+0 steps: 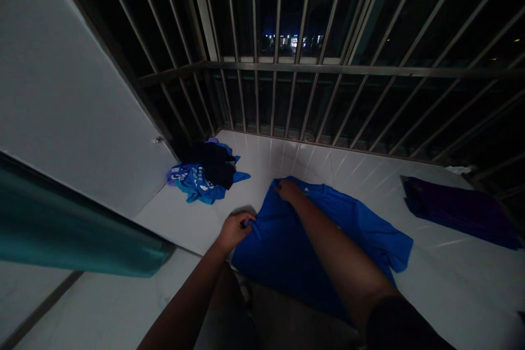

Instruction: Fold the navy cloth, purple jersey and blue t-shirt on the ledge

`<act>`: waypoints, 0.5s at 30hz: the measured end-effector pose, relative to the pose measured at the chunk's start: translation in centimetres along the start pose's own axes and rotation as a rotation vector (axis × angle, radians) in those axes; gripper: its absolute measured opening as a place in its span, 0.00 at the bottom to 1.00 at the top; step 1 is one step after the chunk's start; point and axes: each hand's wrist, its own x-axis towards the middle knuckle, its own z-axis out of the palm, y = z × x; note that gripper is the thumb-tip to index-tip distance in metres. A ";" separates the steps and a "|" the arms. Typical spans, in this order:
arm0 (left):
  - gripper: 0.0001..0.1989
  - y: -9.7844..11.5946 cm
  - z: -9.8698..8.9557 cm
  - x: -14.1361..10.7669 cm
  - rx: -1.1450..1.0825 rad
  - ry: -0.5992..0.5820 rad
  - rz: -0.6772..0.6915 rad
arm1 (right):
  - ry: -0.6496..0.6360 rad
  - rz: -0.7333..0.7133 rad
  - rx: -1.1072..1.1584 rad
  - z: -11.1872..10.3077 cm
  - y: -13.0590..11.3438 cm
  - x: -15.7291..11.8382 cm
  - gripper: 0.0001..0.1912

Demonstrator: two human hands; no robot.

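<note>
The blue T-shirt (274, 262) lies spread on a white tiled ledge (270, 156), directly in front of the person and partly under their forearms. The left hand (234, 231) is clamped in a fist on a gathered fold at the shirt's 9 o'clock edge. The right hand (289, 191) has its fingers together, pinching the cloth at the 12 o'clock edge. The shirt looks only partly gathered, not yet folded. At 2 o'clock, a purple garment (455, 213) lies flat and neat, apparently folded already. At 11 o'clock, a bunched heap of blue and dark clothes (203, 175) remains unsorted. Beyond stands a steel window grille (311, 98), and a teal curtain (74, 229) hangs at 9 o'clock.
</note>
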 end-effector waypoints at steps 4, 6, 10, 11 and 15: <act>0.16 0.0 0.0 0.0 -0.007 -0.006 0.013 | 0.074 -0.055 0.040 0.2 -1.2 1.0 0.13; 0.15 0.1 -0.1 -0.1 0.002 -0.015 0.039 | 0.107 -0.077 0.046 0.6 -1.8 1.2 0.12; 0.14 0.6 -0.6 -0.1 0.010 -0.047 0.113 | 0.164 -0.063 0.007 1.3 -2.5 0.5 0.11; 0.13 0.7 -0.7 -0.1 0.010 -0.055 0.130 | 0.183 -0.052 -0.008 1.4 -2.6 0.1 0.12; 0.13 0.9 -0.9 0.0 0.012 -0.062 0.147 | 0.277 -0.039 -0.060 1.1 -2.9 -3.0 0.17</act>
